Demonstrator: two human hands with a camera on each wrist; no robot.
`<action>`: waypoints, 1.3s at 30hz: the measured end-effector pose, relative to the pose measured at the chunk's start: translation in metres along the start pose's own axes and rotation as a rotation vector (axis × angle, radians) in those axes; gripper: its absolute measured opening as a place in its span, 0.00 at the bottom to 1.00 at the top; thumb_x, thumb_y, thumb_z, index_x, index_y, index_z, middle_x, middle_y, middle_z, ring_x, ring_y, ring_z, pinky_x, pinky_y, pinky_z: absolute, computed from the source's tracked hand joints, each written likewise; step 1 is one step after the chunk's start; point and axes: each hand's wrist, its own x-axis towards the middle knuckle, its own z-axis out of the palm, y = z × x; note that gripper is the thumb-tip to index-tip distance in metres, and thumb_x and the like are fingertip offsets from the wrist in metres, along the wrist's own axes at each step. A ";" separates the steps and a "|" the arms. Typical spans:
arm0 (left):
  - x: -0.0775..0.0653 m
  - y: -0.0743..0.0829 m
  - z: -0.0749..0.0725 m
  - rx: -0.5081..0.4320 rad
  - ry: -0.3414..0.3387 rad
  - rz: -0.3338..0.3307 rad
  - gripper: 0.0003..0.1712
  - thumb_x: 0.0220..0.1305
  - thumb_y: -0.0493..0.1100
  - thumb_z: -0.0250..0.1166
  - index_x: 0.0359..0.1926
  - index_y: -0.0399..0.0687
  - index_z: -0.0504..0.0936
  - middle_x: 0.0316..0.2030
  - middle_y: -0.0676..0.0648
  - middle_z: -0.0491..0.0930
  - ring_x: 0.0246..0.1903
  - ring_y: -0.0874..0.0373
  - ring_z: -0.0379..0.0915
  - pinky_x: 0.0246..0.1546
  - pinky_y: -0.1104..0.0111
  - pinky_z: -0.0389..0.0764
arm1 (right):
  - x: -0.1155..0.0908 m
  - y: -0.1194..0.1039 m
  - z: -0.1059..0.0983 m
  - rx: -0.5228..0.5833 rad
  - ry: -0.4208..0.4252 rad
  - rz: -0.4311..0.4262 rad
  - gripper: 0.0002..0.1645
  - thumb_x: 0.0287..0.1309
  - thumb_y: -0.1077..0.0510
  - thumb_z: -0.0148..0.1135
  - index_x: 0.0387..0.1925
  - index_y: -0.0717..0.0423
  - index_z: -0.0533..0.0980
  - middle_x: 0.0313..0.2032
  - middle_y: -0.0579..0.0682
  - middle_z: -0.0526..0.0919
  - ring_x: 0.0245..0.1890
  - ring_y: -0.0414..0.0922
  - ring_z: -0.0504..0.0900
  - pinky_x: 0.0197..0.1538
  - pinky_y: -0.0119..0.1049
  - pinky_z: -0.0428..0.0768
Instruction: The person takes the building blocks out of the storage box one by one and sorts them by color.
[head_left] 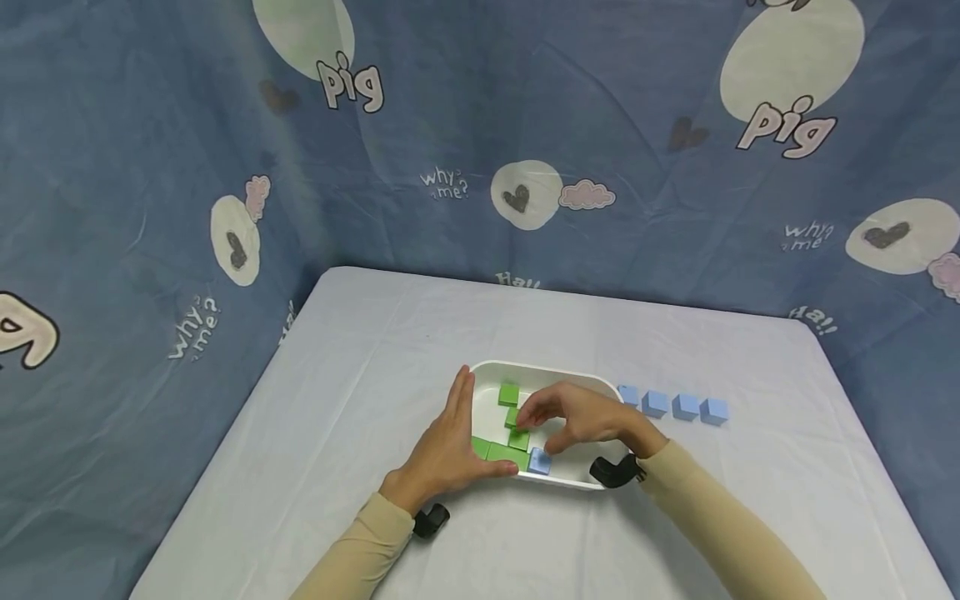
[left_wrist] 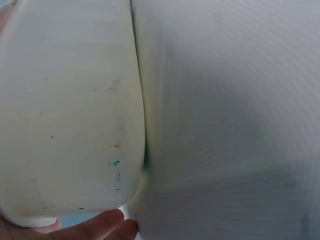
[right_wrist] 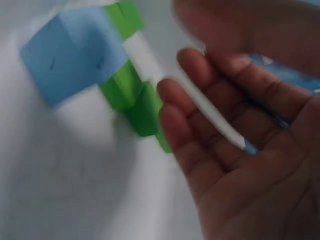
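A white tray (head_left: 480, 375) holds several green cubes (head_left: 508, 394) on its left side and one blue cube (head_left: 539, 462) by the near wall. My left hand (head_left: 442, 446) rests against the tray's left end, fingers straight along it and thumb along the near wall. In the left wrist view, its fingertips (left_wrist: 115, 220) reach round the tray's end wall (left_wrist: 70, 125). My right hand (head_left: 585, 414) is over the tray, fingers bent near the green cubes, thumb near the blue cube. The right wrist view shows nothing between its fingers, with the blue cube (right_wrist: 75, 55) beside them.
A row of several blue cubes (head_left: 685, 407) lies on the white tabletop (head_left: 360, 358), just right of the tray. A blue patterned cloth (head_left: 420, 233) hangs behind and beside the table. Each wrist wears a black camera band (head_left: 615, 472).
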 end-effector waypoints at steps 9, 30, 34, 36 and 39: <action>-0.002 -0.001 0.004 0.012 -0.003 0.000 0.85 0.40 0.74 0.79 0.81 0.40 0.34 0.81 0.44 0.33 0.69 0.44 0.63 0.61 0.52 0.74 | 0.009 0.004 -0.003 0.089 -0.016 0.023 0.29 0.44 0.78 0.71 0.53 0.69 0.79 0.51 0.65 0.84 0.54 0.62 0.81 0.62 0.54 0.75; -0.001 0.001 -0.001 0.017 0.015 0.024 0.86 0.39 0.74 0.79 0.81 0.40 0.34 0.81 0.43 0.33 0.67 0.42 0.66 0.59 0.52 0.75 | 0.005 0.002 0.008 -0.075 -0.169 0.124 0.28 0.39 0.79 0.73 0.44 0.54 0.87 0.40 0.45 0.89 0.39 0.53 0.79 0.44 0.39 0.78; -0.002 0.000 -0.001 0.018 0.017 0.020 0.86 0.39 0.75 0.79 0.81 0.40 0.34 0.81 0.42 0.34 0.66 0.42 0.68 0.58 0.52 0.76 | 0.003 0.002 0.010 -0.122 -0.186 0.126 0.29 0.36 0.80 0.71 0.41 0.52 0.89 0.37 0.42 0.88 0.37 0.49 0.78 0.42 0.36 0.76; -0.002 0.000 -0.002 0.020 0.013 0.019 0.86 0.39 0.75 0.78 0.81 0.40 0.34 0.81 0.43 0.33 0.66 0.42 0.67 0.58 0.52 0.76 | 0.002 0.003 0.010 -0.132 -0.189 0.136 0.30 0.35 0.80 0.71 0.40 0.51 0.89 0.37 0.41 0.88 0.36 0.48 0.78 0.42 0.35 0.76; -0.002 0.001 -0.002 0.020 0.006 0.021 0.86 0.39 0.75 0.78 0.81 0.41 0.34 0.81 0.44 0.32 0.66 0.41 0.67 0.59 0.52 0.76 | 0.001 0.004 0.010 -0.130 -0.187 0.145 0.31 0.34 0.81 0.71 0.40 0.50 0.89 0.37 0.40 0.88 0.36 0.48 0.77 0.42 0.36 0.76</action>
